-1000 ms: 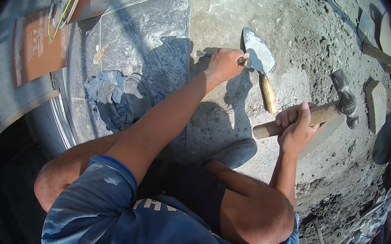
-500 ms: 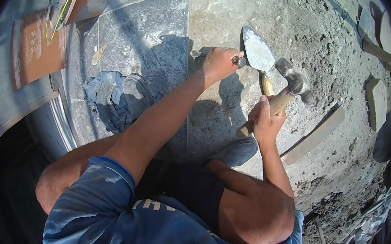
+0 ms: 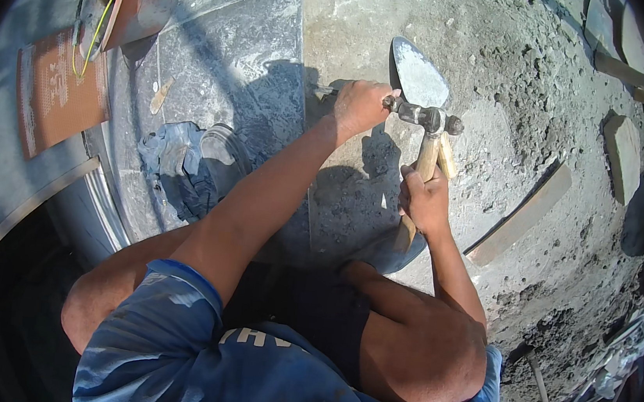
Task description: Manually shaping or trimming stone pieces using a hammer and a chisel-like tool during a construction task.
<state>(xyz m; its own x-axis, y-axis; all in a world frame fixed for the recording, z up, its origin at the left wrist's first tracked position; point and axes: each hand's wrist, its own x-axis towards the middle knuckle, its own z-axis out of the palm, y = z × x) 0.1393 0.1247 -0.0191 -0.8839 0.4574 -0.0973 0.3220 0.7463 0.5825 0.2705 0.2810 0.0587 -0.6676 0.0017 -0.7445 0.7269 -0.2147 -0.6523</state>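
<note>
My left hand (image 3: 361, 109) is closed around a metal chisel (image 3: 323, 90), held nearly level. Its thin end points left toward the seam between the tiles and the rough concrete; most of its shaft is hidden by my fingers. In my right hand (image 3: 426, 200) is a hammer (image 3: 426, 159) by its wooden handle. The hammer's head lies against or very close to the chisel's butt end, just right of my left fist. Behind the hammer a pointed trowel (image 3: 423, 77) rests on the concrete, its wooden handle partly covered by the hammer.
Grey tiles (image 3: 234, 27) lie on the left, with a crumpled blue cloth (image 3: 173, 162). An orange bucket (image 3: 142, 5) and an orange perforated brick-like block (image 3: 63, 91) stand farther left. On the right are a flat strip (image 3: 525, 214), a stone piece (image 3: 622, 158) and loose rubble (image 3: 560, 328).
My right hand has swung the hammer left, bringing its head from right of the trowel handle to the chisel's end. My left hand and the chisel stay nearly still.
</note>
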